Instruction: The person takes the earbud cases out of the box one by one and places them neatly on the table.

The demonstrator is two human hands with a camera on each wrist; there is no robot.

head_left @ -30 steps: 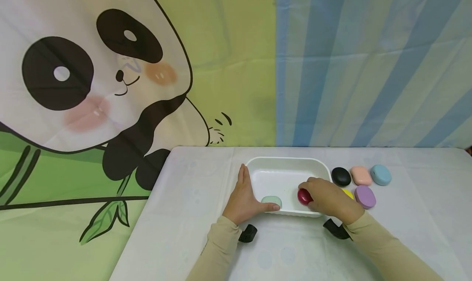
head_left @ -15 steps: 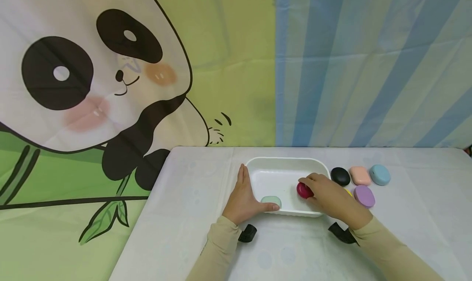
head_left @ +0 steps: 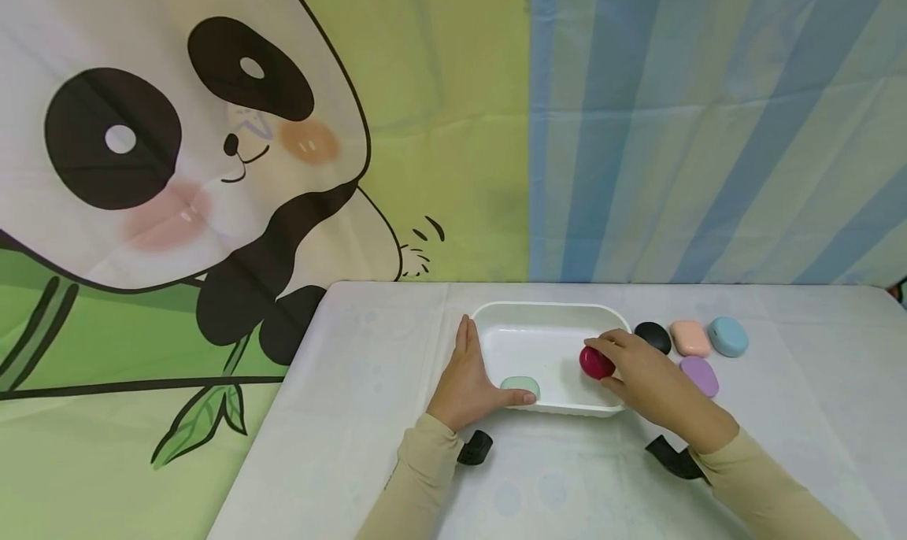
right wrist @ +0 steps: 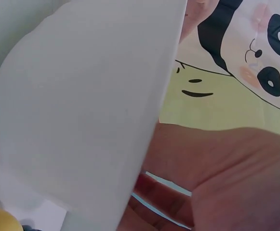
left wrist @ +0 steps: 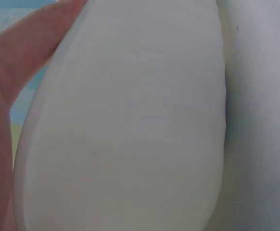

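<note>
My right hand (head_left: 645,382) pinches a glossy red, rounded piece (head_left: 595,363) between thumb and fingers, over the right part of a white tray (head_left: 546,310). In the right wrist view the tray's outer wall hides that piece and most of the fingertips. Over the tray's left end my left hand (head_left: 471,394) rests with straight fingers along the left rim and the thumb across the near rim. A pale green piece (head_left: 520,385) lies inside the tray, right beside that thumb. Up close, the left wrist view is filled by the tray's outer wall (left wrist: 130,110).
Right of the tray, on a white tablecloth (head_left: 524,477), lie a black piece (head_left: 653,337), a pink one (head_left: 690,338), a blue one (head_left: 728,336) and a purple one (head_left: 700,376). A yellow piece (right wrist: 2,219) shows in the right wrist view. Behind the table hangs a panda-print curtain (head_left: 439,131).
My right hand and wrist have shifted a little to the right, and the red piece moved left slightly, then back right. The yellow piece is now hidden in the head view. The left hand stayed put.
</note>
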